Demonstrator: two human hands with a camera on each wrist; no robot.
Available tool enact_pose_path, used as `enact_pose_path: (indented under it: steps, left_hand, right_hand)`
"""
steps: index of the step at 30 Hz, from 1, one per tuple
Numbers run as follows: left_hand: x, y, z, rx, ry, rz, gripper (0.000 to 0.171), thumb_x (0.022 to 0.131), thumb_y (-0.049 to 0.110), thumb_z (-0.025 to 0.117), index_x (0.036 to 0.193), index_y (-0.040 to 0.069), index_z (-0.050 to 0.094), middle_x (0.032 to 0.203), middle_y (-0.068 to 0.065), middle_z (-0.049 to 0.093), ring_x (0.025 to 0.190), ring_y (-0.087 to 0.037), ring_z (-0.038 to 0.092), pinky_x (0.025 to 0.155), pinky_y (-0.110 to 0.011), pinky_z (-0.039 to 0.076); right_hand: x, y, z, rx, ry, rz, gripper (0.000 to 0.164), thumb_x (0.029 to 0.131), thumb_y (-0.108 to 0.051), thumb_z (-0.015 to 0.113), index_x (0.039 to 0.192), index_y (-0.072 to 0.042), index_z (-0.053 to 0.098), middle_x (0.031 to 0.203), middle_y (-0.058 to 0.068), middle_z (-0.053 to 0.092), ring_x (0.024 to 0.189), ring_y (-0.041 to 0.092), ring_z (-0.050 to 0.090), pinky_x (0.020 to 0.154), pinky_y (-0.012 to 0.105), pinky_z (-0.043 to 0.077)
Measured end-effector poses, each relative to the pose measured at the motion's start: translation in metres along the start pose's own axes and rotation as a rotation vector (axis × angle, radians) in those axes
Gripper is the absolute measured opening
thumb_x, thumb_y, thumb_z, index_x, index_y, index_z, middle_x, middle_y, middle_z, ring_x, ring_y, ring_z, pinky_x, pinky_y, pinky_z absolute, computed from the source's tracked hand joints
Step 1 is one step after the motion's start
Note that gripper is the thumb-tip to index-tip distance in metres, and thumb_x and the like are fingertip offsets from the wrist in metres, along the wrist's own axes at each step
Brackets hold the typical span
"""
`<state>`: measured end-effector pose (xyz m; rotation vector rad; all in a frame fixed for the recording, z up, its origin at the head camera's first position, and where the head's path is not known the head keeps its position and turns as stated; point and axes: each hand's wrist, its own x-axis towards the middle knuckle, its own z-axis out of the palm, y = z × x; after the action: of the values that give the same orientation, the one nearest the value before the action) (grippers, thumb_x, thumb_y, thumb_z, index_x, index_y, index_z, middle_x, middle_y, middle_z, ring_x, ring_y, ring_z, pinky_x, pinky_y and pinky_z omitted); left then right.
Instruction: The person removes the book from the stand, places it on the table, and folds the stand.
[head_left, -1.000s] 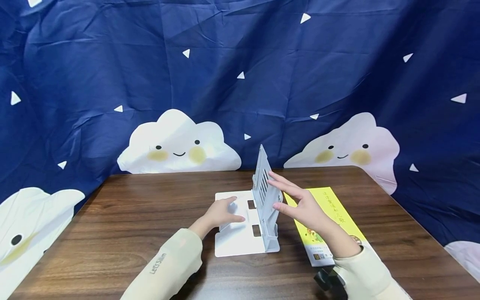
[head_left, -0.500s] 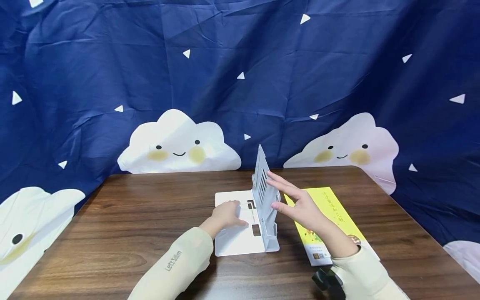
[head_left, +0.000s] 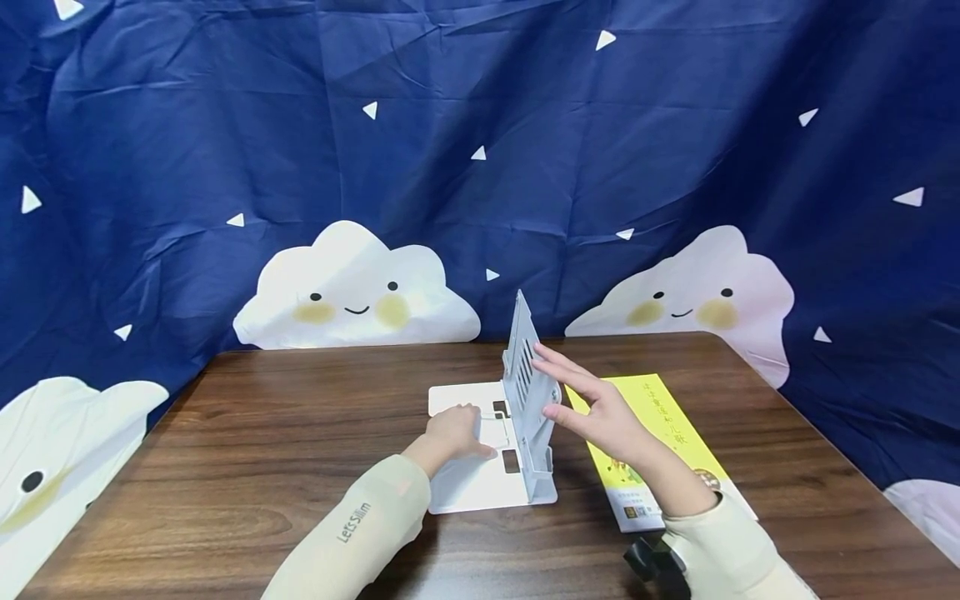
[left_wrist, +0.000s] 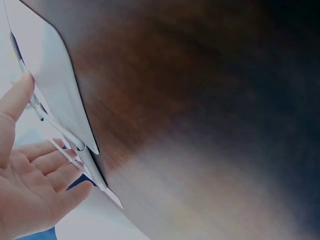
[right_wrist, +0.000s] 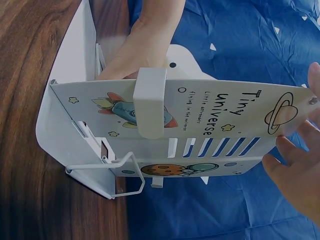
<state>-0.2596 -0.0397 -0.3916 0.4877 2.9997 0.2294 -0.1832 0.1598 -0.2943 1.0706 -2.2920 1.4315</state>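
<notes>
A white metal book stand has a flat base plate (head_left: 465, 492) on the table and a slotted panel (head_left: 527, 408) tilted steeply up from it. Printed on the panel's front is "Tiny universe" with a rocket, seen in the right wrist view. Over the base, behind the panel, is my left hand (head_left: 453, 433), its thumb and fingers spread apart. In the left wrist view its fingers lie at a white wire support (left_wrist: 65, 131). My right hand (head_left: 600, 412) has its fingers extended, fingertips at the panel's upper edge and front face.
Right of the stand lies a yellow book (head_left: 652, 408), partly behind my right forearm. A bent wire page holder (right_wrist: 132, 172) and a white block-like clip (right_wrist: 150, 100) are at the panel's front. Behind the wooden table (head_left: 300, 433) hangs a blue cloud-print cloth (head_left: 450, 108).
My left hand has moved right across the base, closer to the panel. The wire support now shows beside its fingers, near the panel's foot. My right hand stays at the panel.
</notes>
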Motion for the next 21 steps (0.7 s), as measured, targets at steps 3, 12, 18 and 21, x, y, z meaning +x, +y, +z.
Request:
enact_pose_path:
  steps: [3, 12, 18, 21]
  left_hand:
    - [-0.001, 0.000, -0.001, -0.012, -0.003, 0.001, 0.072, 0.061, 0.052, 0.069, 0.115, 0.007, 0.052, 0.111, -0.009, 0.055, 0.094, -0.025, 0.053, 0.070, -0.038, 0.046]
    - [-0.002, 0.000, 0.000, -0.036, -0.014, 0.006, 0.071, 0.062, 0.050, 0.069, 0.114, 0.005, 0.053, 0.109, -0.010, 0.055, 0.094, -0.025, 0.053, 0.071, -0.039, 0.046]
    - [-0.004, -0.001, 0.000, -0.052, -0.022, -0.004, 0.071, 0.064, 0.049, 0.069, 0.117, 0.005, 0.051, 0.113, -0.010, 0.053, 0.097, -0.026, 0.052, 0.074, -0.040, 0.045]
    - [-0.004, -0.002, 0.000, -0.051, -0.026, -0.007, 0.072, 0.064, 0.049, 0.069, 0.118, 0.005, 0.051, 0.114, -0.010, 0.053, 0.097, -0.025, 0.052, 0.075, -0.040, 0.044]
  right_hand:
    - [0.000, -0.006, 0.000, -0.007, -0.005, 0.003, 0.047, 0.076, 0.007, 0.059, 0.120, 0.007, 0.044, 0.133, 0.018, 0.031, 0.123, 0.023, 0.025, 0.098, 0.020, 0.021]
    - [-0.002, 0.020, 0.002, 0.011, 0.018, -0.018, 0.050, 0.076, 0.003, 0.062, 0.123, -0.002, 0.046, 0.135, 0.007, 0.032, 0.124, 0.019, 0.025, 0.098, 0.023, 0.021]
    - [0.000, 0.007, 0.004, 0.005, 0.021, -0.028, 0.048, 0.076, 0.008, 0.060, 0.121, 0.003, 0.045, 0.133, 0.015, 0.033, 0.123, 0.022, 0.026, 0.098, 0.023, 0.021]
    - [0.001, -0.004, 0.004, -0.006, 0.013, -0.015, 0.047, 0.076, 0.008, 0.059, 0.120, 0.007, 0.044, 0.132, 0.019, 0.032, 0.123, 0.024, 0.026, 0.098, 0.024, 0.021]
